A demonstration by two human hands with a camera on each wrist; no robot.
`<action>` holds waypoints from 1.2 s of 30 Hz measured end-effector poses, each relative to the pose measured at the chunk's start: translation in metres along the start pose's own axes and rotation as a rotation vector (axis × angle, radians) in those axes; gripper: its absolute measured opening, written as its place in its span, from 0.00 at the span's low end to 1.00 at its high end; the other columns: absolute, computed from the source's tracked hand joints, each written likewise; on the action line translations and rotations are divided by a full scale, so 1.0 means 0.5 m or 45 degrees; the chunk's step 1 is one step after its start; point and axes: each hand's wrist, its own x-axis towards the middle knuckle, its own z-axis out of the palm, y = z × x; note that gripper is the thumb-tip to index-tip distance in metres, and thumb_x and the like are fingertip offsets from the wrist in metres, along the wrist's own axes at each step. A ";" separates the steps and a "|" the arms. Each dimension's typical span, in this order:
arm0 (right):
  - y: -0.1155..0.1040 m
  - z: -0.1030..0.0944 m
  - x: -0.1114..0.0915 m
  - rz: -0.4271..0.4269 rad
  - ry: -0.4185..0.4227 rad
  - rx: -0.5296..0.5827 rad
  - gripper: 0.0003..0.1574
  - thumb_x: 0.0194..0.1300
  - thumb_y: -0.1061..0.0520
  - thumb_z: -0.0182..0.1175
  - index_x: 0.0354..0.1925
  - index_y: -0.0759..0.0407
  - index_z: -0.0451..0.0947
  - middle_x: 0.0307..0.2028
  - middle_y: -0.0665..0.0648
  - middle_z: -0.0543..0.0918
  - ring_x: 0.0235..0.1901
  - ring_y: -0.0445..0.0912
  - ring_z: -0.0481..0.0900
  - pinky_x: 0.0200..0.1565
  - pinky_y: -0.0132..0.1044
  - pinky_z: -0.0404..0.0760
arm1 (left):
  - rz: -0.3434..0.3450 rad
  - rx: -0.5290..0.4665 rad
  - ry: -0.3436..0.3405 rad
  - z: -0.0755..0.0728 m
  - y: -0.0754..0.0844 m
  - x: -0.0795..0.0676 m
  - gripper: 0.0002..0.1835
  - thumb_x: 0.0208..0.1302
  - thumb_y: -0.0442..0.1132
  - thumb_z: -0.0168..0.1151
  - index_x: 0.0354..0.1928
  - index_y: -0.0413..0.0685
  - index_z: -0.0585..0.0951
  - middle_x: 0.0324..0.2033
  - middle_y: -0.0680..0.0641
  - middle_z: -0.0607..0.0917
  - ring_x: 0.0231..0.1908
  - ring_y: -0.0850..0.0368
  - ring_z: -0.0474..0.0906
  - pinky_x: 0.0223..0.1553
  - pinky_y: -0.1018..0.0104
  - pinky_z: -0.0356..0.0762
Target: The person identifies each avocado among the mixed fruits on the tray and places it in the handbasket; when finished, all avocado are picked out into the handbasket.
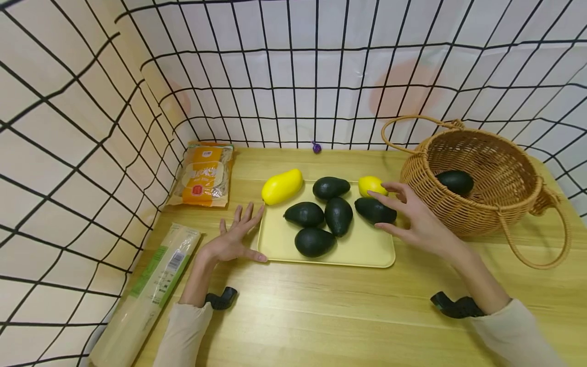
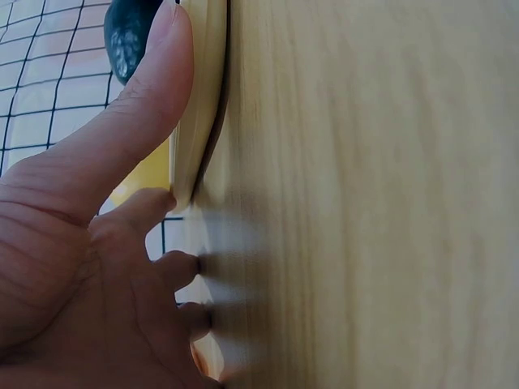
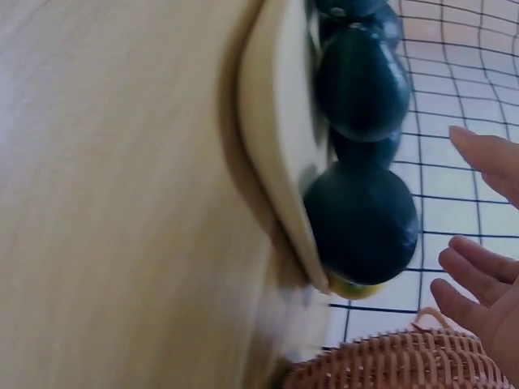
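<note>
A pale yellow tray (image 1: 275, 247) holds several dark green avocados (image 1: 338, 216) and a lemon (image 1: 370, 185). A longer yellow fruit (image 1: 282, 187), mango-like in shape, overlaps its back left corner. My left hand (image 1: 231, 242) is spread at the tray's left side, thumb and forefinger at the rim. Above the rightmost avocado (image 1: 373, 210) hovers my right hand (image 1: 419, 219), thumb apart from the fingers. The right wrist view shows a gap between that avocado (image 3: 361, 223) and the fingertips (image 3: 466, 243).
A wicker basket (image 1: 458, 214) with looped handles stands at the right, one avocado (image 1: 455, 182) inside. Along the left lie an orange food packet (image 1: 204, 176) and a long clear-and-green package (image 1: 149, 290). Black wire grid (image 1: 316, 66) borders the table; a small purple item (image 1: 316, 148) lies at its back edge.
</note>
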 end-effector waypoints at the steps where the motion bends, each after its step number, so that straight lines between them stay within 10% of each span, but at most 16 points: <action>1: 0.003 0.003 0.000 -0.005 -0.008 -0.002 0.49 0.52 0.66 0.78 0.71 0.52 0.75 0.68 0.70 0.70 0.66 0.63 0.70 0.56 0.54 0.74 | 0.001 0.001 -0.001 0.000 0.000 0.000 0.67 0.55 0.49 0.81 0.84 0.54 0.41 0.82 0.38 0.26 0.78 0.36 0.09 0.66 0.23 0.06; 36: 0.037 0.034 0.001 -0.011 -0.064 -0.105 0.32 0.52 0.65 0.78 0.57 0.54 0.87 0.56 0.66 0.78 0.55 0.59 0.75 0.50 0.57 0.75 | -0.017 0.002 -0.017 -0.003 -0.003 0.001 0.67 0.55 0.50 0.80 0.84 0.56 0.41 0.82 0.39 0.25 0.78 0.38 0.08 0.66 0.24 0.05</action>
